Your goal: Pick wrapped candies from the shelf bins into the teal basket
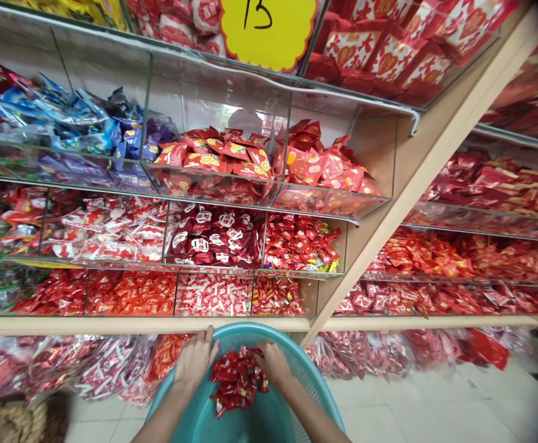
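A teal plastic basket (317,375) with a perforated wall is below me, in front of the lowest shelf. Inside its rim is a loose cluster of shiny red wrapped candies (237,378), slightly blurred. My left hand (196,358) is at the basket's upper left rim, left of the candies, its fingers stretched out and apart. On the other side, my right hand (274,364) reaches in with curled fingers against the right edge of the cluster. Part of those fingers is hidden by the candies. Below the cluster, the basket's smooth inner bottom shows.
Clear-walled shelf bins hold red candies (217,154), blue packets (70,117) and maroon packets (216,237). A yellow price card (269,31) hangs above. A slanting wooden post (416,166) divides the shelves. Bagged candies (116,369) lie underneath, above a tiled floor (388,406).
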Demonstrator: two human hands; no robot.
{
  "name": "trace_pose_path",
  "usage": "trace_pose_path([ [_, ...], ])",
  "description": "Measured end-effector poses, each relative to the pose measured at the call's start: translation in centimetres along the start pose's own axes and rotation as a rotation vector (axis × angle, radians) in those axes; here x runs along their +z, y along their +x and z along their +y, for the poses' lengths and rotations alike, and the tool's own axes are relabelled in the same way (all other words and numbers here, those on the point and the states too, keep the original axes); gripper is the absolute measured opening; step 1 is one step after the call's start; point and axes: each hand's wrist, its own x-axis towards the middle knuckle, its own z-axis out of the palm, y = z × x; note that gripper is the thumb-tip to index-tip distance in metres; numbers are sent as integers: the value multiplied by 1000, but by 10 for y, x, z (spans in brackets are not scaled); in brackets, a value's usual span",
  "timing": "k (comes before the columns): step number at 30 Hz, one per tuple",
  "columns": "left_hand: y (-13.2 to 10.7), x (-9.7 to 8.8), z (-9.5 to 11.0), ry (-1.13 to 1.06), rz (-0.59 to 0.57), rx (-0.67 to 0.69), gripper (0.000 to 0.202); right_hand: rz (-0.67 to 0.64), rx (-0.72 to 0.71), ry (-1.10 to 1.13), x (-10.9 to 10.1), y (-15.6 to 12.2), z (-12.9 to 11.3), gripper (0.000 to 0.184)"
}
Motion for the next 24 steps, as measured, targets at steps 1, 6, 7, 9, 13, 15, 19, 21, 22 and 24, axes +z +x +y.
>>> trace_pose_path([
  [1,0,-1,0,-2,-5,-1,54,-1,12,-2,0,-1,0,19],
  [6,1,0,0,-7,13,6,54,-15,53,3,3,-3,-1,22],
  [7,1,1,0,-7,19,7,54,-12,59,14,5,-3,-1,25],
  [9,1,2,0,-7,26,6,54,-3,74,48,11,-3,-1,28],
  [13,0,5,-1,-13,33,8,54,68,97,138,12,-4,-2,31],
  [15,0,6,-3,-17,33,9,54,116,92,145,-5,-5,-7,29],
  [19,1,7,-7,-18,15,-6,55,130,-38,134,-86,-11,-28,18],
  [21,1,7,-7,-16,-1,-10,55,193,-181,175,-140,-16,-41,17],
  [22,1,6,-7,-15,-7,-10,55,257,-222,174,-167,-17,-47,20],
  [24,2,5,-6,-13,-14,-13,55,414,-305,100,-214,-16,-57,22],
])
